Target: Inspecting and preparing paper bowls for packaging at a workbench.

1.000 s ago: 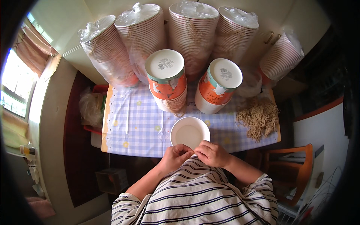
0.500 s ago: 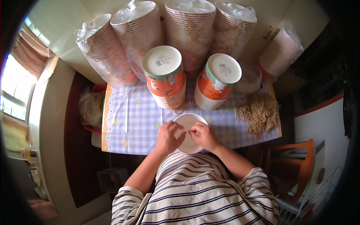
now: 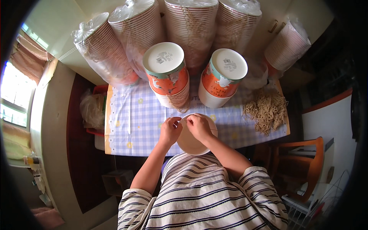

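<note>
A round white paper bucket (image 3: 192,144) stands mouth up at the table's near edge, close to my body. At the left part of its far rim is my left hand (image 3: 171,130), thumb and fingertips pinched together. My right hand (image 3: 199,127) reaches over the bucket's mouth, its fingers bunched in a pinch just right of the left fingertips. Whatever lies between the fingers of either hand is too small to make out. A tangled heap of beige twine cords (image 3: 266,113) rests on the right side of the table, away from both hands.
Two upside-down stacks of orange printed paper buckets, a left stack (image 3: 167,82) and a right stack (image 3: 222,78), stand just beyond my hands. Tall bagged bucket stacks (image 3: 191,30) line the back. A checked tablecloth (image 3: 132,130) covers the table; a wooden chair (image 3: 312,165) is at right.
Both hands have moved from over the bucket's middle to its far left rim. My right hand has shifted left and away from me, and the bucket has turned or shifted slightly.
</note>
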Tool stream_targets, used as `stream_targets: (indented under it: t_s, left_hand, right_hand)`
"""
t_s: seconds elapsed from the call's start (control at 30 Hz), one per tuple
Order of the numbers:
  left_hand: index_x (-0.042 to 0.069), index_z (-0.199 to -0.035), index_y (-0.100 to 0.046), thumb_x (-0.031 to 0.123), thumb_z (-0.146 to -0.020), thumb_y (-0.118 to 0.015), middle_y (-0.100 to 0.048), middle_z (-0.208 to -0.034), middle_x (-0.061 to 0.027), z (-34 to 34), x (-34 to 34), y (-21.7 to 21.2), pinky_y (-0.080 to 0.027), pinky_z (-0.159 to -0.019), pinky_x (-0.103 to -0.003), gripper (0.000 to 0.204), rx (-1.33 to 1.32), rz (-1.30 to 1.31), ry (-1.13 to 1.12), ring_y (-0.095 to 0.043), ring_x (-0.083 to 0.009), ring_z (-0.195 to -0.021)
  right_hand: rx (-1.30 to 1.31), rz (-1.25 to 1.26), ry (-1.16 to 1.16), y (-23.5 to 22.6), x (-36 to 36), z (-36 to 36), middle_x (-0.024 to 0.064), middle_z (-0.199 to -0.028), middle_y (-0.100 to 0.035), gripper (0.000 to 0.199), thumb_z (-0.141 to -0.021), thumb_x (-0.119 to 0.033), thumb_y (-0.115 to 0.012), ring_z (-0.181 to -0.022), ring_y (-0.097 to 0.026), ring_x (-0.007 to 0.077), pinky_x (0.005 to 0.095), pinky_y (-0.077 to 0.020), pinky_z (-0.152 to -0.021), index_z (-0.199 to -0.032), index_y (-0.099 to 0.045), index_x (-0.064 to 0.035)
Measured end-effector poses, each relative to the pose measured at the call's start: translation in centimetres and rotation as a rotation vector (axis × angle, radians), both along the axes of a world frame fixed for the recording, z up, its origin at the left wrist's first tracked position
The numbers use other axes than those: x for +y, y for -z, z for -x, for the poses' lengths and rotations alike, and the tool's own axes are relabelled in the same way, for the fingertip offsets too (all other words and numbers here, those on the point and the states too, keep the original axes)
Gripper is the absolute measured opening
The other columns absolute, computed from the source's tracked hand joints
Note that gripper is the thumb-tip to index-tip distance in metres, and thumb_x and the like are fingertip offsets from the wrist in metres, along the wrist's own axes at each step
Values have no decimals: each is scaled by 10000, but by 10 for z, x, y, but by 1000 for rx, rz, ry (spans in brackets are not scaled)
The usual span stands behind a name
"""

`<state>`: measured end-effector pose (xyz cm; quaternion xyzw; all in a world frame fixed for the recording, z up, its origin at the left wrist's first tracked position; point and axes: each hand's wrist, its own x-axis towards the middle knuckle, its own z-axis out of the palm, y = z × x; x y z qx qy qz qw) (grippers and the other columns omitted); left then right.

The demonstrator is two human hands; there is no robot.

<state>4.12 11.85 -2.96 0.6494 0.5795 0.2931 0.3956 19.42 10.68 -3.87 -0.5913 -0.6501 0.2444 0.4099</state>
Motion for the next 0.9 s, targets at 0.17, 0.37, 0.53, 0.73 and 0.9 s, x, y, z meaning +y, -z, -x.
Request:
stream_targets:
  t_s: [0.17,0.37,0.53,0.73,0.9]
  left_hand:
    - [1,-1004,-644,90,-759,-621,-626,-768,-82,1,-1,2,-491,-596,-256,261,-11,5,-5,-585,-121,-626]
    - [-2,-1012,-638,84,-764,-618,-620,-748,-67,2,-1,5,-484,-582,-247,263,-30,3,-1,-573,-107,-614]
    - [-5,-1020,-634,79,-768,-613,-616,-735,-56,2,-1,3,-478,-573,-238,266,-42,13,2,-565,-95,-606]
    - [-7,-1038,-625,84,-765,-616,-615,-727,-53,3,0,3,-476,-572,-237,288,-50,49,15,-563,-90,-607]
    - [-13,-1070,-618,88,-851,-534,-596,-736,-15,11,4,19,-455,-547,-222,256,-284,116,24,-538,-78,-600]
  right_hand:
    - [-31,-23,-15,2,-1,2,125,-732,-596,40,-721,-22,-626,-675,-587,310,382,-463,-594,-741,-591,-22]
    - [-59,-9,12,2,0,5,122,-758,-605,42,-725,-45,-620,-718,-596,318,412,-479,-628,-728,-580,-34]
    - [-63,-43,40,4,0,6,130,-741,-602,63,-735,-51,-618,-692,-597,324,414,-480,-608,-709,-564,-32]
    - [-92,-26,64,5,0,7,126,-733,-604,70,-730,-62,-626,-679,-597,323,416,-478,-600,-710,-565,-35]
    - [-46,-3,44,2,-1,9,123,-727,-606,67,-729,-68,-628,-682,-597,320,414,-477,-608,-709,-572,-37]
